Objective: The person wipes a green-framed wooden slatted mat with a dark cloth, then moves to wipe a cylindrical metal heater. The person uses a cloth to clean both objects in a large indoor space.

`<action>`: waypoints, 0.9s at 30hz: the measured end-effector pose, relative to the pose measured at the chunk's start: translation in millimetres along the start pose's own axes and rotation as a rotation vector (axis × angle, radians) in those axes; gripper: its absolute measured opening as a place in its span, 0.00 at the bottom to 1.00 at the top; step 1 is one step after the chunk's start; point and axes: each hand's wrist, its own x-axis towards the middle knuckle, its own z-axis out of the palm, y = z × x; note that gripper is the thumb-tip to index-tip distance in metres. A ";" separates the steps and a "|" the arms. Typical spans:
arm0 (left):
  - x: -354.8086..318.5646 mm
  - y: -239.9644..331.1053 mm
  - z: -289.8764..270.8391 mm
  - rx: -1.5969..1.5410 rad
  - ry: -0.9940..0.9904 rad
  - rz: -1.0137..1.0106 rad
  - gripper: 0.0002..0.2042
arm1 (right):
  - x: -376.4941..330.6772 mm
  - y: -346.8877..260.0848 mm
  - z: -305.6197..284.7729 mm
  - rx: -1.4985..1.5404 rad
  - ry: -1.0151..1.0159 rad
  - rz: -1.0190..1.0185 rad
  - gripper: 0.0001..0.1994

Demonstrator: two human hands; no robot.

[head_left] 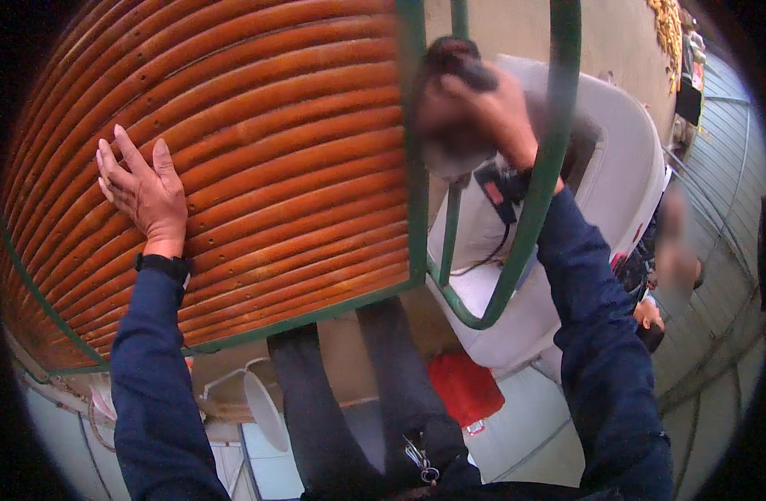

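Observation:
My left hand [145,188] lies open on a panel of glossy orange-brown slats [291,167], its fingers spread. A dark band circles the wrist. The panel has a green metal frame [316,321] with a rounded green rail [558,100] on its right. Beyond that edge, my right hand [483,104] is closed round a dark, rounded object [471,71]. Blur over the area beside the fingers hides what the object is and what it touches. A dark device with a cord [504,188] is strapped at my right wrist.
A pale grey padded seat [625,150] stands right of the rail. Below the frame are a red cloth-like thing [466,388] and a white oval piece [266,409]. Keys [421,459] hang at my dark trousers. Another person [648,324] is at the right; yellow items [667,33] hang at top right.

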 end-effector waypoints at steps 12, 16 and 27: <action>-2.2 -8.3 6.1 -0.105 0.033 0.020 0.32 | -149.2 57.3 32.4 0.306 -0.180 0.276 0.14; -2.9 -8.9 5.9 -0.126 0.036 0.004 0.33 | -200.9 67.0 37.0 0.314 -0.279 0.378 0.16; -4.6 -12.8 8.8 -0.119 0.036 0.003 0.34 | -226.5 83.0 28.1 0.354 -0.566 0.464 0.14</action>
